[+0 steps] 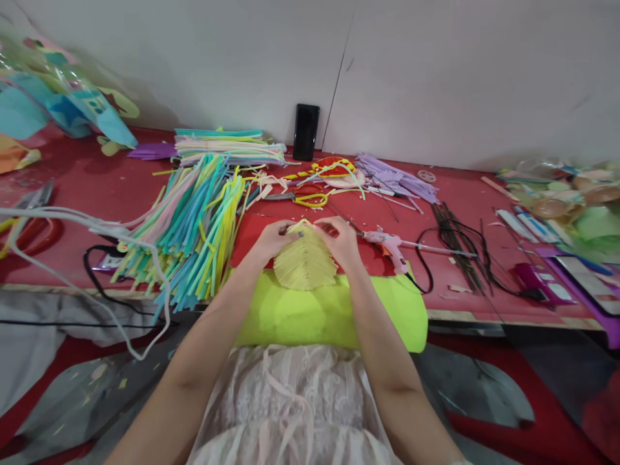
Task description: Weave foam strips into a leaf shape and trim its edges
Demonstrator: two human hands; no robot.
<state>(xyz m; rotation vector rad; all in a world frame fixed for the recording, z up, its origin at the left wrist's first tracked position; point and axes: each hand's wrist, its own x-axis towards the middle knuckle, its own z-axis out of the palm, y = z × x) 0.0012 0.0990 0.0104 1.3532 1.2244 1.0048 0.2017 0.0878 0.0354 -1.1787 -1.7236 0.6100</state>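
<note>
A pale yellow leaf-shaped piece [306, 258] with fine slanting ribs lies over a bright yellow-green sheet [310, 316], its broad end toward me. My left hand [275, 240] pinches its upper left edge, fingers curled in. On the opposite side, my right hand [340, 240] grips the upper right edge with bent fingers. Between the hands, the narrow top shows a small dark spot. Just right of my right hand rests a pink glue gun [388, 245] with a clear glue stick in its back. A red sheet [254, 236] lies beneath my hands.
Bundles of colored pipe cleaners [188, 219] fill the left. Yellow-handled scissors [310, 199] and lilac strips [394, 177] lie ahead. A black phone [306, 132] leans on the wall. A white cable [155, 271] loops at left; dark stems [455, 242] and a magenta box [542, 284] are right.
</note>
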